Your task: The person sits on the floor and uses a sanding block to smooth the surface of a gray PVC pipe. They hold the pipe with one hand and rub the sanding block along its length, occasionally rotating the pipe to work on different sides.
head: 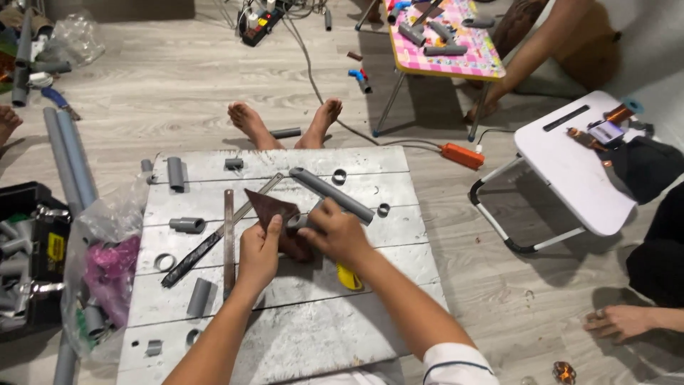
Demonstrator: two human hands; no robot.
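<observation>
My left hand [258, 251] grips a brown sheet of sandpaper [274, 211] wrapped around a short grey pipe piece [294, 222]. My right hand [335, 232] is closed on the same pipe piece from the right. Both hands hover over a grey plank board [285, 335]. A longer grey pipe [332, 193] lies just beyond my right hand. A yellow cutter [348, 277] shows under my right wrist. Two metal rulers [229, 235] lie left of my left hand.
Short pipe offcuts [187, 224] and rings [164, 262] lie on the board. A plastic bag [107, 271] and long pipes [68, 157] sit on the left. Other people sit at a pink table [456, 60] and a white folding table [570, 167].
</observation>
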